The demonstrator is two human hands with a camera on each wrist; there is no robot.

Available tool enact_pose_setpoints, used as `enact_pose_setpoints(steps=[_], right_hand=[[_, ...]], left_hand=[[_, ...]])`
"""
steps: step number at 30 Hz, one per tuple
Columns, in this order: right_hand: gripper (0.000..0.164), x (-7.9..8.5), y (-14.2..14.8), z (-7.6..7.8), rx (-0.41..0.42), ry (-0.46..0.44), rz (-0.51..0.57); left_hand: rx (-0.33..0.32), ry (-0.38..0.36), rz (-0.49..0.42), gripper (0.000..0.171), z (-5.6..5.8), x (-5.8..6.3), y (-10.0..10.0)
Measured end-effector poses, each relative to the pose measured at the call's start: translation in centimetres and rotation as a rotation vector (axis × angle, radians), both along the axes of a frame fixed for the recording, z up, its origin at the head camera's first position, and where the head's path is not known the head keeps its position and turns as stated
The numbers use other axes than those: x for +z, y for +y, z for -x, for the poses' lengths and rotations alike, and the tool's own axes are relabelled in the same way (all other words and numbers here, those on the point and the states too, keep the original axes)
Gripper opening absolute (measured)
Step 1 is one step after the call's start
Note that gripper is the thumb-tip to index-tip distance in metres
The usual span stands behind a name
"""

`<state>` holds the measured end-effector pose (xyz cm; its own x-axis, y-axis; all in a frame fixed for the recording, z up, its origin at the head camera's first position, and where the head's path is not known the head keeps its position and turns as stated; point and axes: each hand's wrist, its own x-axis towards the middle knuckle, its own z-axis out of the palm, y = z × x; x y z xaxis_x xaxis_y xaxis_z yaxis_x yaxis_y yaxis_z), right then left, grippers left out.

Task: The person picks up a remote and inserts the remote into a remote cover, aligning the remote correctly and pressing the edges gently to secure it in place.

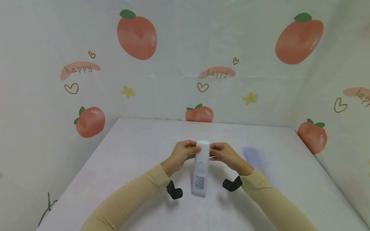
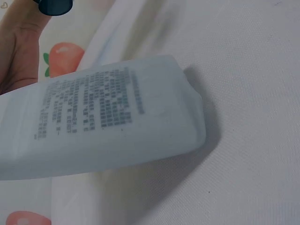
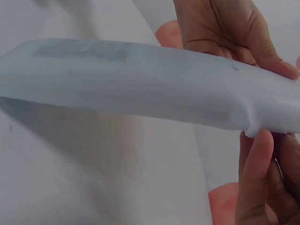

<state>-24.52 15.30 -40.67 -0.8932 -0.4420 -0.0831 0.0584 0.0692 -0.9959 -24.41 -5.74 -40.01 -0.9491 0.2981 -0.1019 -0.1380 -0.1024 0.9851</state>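
A long white remote control (image 1: 202,166) is held over the middle of the table, its back with a printed label facing the head camera. My left hand (image 1: 181,153) grips its upper left side, the thumb lying across the back. On the opposite edge, the fingers of my right hand (image 1: 224,154) pinch the upper part. The right wrist view shows the right thumb (image 3: 260,157) at a small notch in the remote's edge, with the left hand (image 3: 229,33) across from it. The labelled end of the remote (image 2: 117,112) fills much of the left wrist view; whether it touches the table is unclear.
A white cloth covers the table (image 1: 138,138), with a bluish patch (image 1: 254,157) right of the hands. Behind stands a white curtain (image 1: 173,80) printed with fruit, hearts and lettering. Black wrist cameras (image 1: 174,191) hang below both wrists.
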Motion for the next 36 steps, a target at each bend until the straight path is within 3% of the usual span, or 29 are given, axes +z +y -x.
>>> enact_pose_setpoints(steps=[6, 17, 22, 31, 36], right_hand=[[0.008, 0.2, 0.4, 0.1, 0.035, -0.037, 0.057], [0.015, -0.4, 0.7, 0.0, 0.074, -0.151, 0.140], [0.016, -0.1, 0.4, -0.1, 0.090, -0.144, 0.119], [0.019, 0.5, -0.7, -0.5, -0.042, -0.088, 0.149], [0.016, 0.8, -1.2, -1.0, -0.067, -0.045, 0.129]], left_hand=[[-0.003, 0.014, 0.040, 0.024, 0.0, 0.1, -0.1], [0.001, 0.009, 0.058, 0.026, 0.1, -0.1, -0.1], [0.000, 0.018, 0.077, 0.026, 0.1, 0.0, -0.1], [0.017, 0.034, 0.125, 0.024, 0.4, -0.1, -0.3], [0.031, 0.044, 0.140, 0.025, 0.3, 0.0, -0.3]])
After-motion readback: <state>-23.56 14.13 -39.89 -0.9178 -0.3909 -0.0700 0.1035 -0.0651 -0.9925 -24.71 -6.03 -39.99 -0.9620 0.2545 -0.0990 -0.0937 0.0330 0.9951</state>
